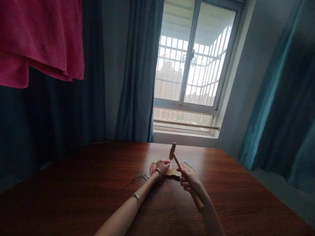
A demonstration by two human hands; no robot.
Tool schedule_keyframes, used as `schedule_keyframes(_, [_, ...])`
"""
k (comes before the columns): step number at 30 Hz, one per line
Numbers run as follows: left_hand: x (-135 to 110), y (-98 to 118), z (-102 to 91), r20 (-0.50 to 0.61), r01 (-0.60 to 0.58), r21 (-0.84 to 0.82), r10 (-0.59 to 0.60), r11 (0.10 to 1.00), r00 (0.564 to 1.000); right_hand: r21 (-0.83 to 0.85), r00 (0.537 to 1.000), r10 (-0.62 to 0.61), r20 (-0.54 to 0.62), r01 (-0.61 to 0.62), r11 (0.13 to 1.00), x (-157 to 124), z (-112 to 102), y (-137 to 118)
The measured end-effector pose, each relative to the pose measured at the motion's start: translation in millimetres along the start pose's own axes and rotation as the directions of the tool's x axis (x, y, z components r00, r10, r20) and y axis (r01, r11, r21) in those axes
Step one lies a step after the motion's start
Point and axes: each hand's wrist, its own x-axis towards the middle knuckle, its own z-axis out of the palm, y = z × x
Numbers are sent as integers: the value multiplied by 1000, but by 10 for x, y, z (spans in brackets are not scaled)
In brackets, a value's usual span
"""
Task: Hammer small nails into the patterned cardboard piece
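Observation:
My right hand (187, 179) is wrapped round the wooden handle of a small hammer (173, 151), whose metal head is raised above a flat tan piece with rows of holes (175, 170) lying on the dark wooden table (98, 190). My left hand (162, 165) rests on the left part of that piece, fingers pinched on something too small to make out just under the hammer head. A red patch shows at the piece's left edge. My left wrist wears bracelets.
Several thin metal tools (139, 179) lie on the table left of my left hand. Behind the table are a window (194, 65) and blue curtains (137, 75). A red cloth (41, 36) hangs at the upper left.

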Motion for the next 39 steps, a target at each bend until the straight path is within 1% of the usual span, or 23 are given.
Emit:
schedule_keyframes(4, [-9, 7, -6, -2, -9, -17, 9, 1000, 1000, -38, 1000, 1, 18, 0, 999, 15, -4, 6])
schedule_keyframes(10, [-2, -8, -4, 3, -18, 12, 18, 1000, 1000, -36, 999, -23, 23, 24, 999, 20, -4, 5])
schedule_keyframes(14, [-6, 3, -7, 1, 7, 8, -7, 1000, 1000, -56, 1000, -5, 13, 6, 998, 10, -1, 1])
schedule_keyframes(18, [-28, 45, -37, 13, 3, 22, -3, 1000, 1000, -52, 999, -28, 23, 29, 998, 6, -1, 6])
schedule_keyframes(22, [-50, 89, -67, 21, 12, 2, -12, 1000, 1000, -74, 1000, -24, 15, 25, 997, 2, 9, 7])
schedule_keyframes(25, [-62, 106, -80, 29, 7, -3, -7, 1000, 1000, -60, 999, -35, 22, 36, 998, -9, 21, -4])
schedule_keyframes(29, [-70, 117, -90, 41, 36, 15, -36, 999, 999, -69, 1000, -14, 15, 15, 997, -7, 15, -7])
schedule_keyframes(34, [-65, 111, -87, 41, 26, 24, -27, 999, 999, -62, 999, -26, 37, 28, 998, 23, -14, 10])
schedule_keyframes(39, [-60, 102, -73, 21, 28, 9, -28, 1000, 999, -78, 1000, -20, 23, 21, 997, 24, -14, 11])
